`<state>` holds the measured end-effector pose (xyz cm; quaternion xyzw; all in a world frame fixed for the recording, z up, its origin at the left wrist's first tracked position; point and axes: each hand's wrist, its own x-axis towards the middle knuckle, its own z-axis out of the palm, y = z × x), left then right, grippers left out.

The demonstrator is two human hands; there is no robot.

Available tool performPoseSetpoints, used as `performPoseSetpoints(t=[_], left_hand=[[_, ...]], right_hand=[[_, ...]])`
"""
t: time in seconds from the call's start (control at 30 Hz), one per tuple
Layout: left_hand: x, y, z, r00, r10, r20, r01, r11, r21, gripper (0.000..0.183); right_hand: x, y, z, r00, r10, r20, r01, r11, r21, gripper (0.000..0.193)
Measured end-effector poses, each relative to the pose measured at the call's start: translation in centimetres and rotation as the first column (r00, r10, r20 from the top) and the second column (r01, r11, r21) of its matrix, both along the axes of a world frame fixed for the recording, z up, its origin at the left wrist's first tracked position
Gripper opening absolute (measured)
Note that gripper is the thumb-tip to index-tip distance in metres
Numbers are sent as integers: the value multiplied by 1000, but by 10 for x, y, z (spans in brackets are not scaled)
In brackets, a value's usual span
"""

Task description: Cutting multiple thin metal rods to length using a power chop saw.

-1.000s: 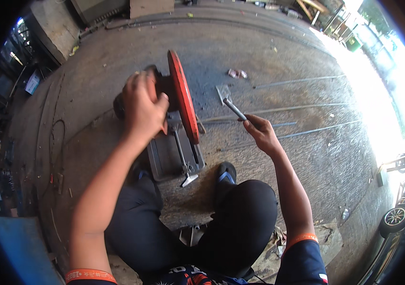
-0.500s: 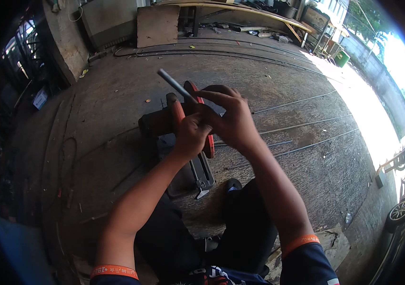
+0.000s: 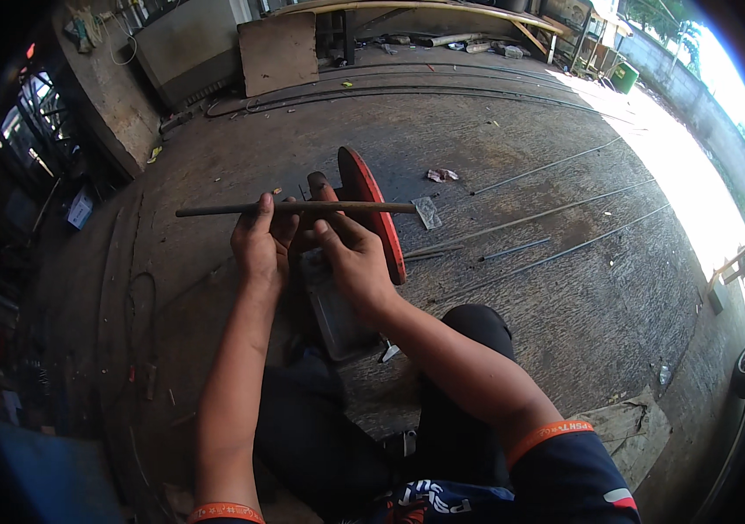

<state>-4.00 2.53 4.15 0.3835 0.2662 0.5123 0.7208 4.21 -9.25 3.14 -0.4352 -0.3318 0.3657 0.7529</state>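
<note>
Both my hands grip a thin dark metal rod (image 3: 215, 210), which lies level from left to right in front of me. My left hand (image 3: 259, 251) is closed on its middle, the thumb laid over the rod. Farther right, my right hand (image 3: 357, 262) pinches the rod between thumb and fingers. Just behind the hands stands a cut-off saw with a red, round blade guard (image 3: 377, 196). The rod's right end passes in front of this guard. Below my hands the saw's grey base (image 3: 342, 327) shows, while much of its body is hidden by them.
Several long metal rods (image 3: 556, 205) lie on the concrete floor to the right, with a short rod (image 3: 515, 250) among them. A crumpled wrapper (image 3: 442, 175) and a clear plastic piece (image 3: 427, 212) lie beyond the saw. A brown board (image 3: 278, 54) leans at the back.
The rod has turned from steeply slanted to level. My left hand has moved left along it, and my right hand has come down and left, away from the top of the guard.
</note>
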Motion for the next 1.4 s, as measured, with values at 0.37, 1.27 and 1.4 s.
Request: performPoseSetpoints(t=[0.37,1.27,1.4], left_hand=[[-25,5,-2,998,64,10,-64,997,-37,21],[-510,-214,-224,13,633,-774,-919,313,241,46],[-514,-227,-299,83,337,-938,-854,508,107,44]], right_hand=[[-9,-1,22,630,-236,740,241,965,103,26],[-496,-35,-167,-280,769,576,-362,471,-805,30],[-482,-52,-266,-97,863,496,-491,392,-778,22]])
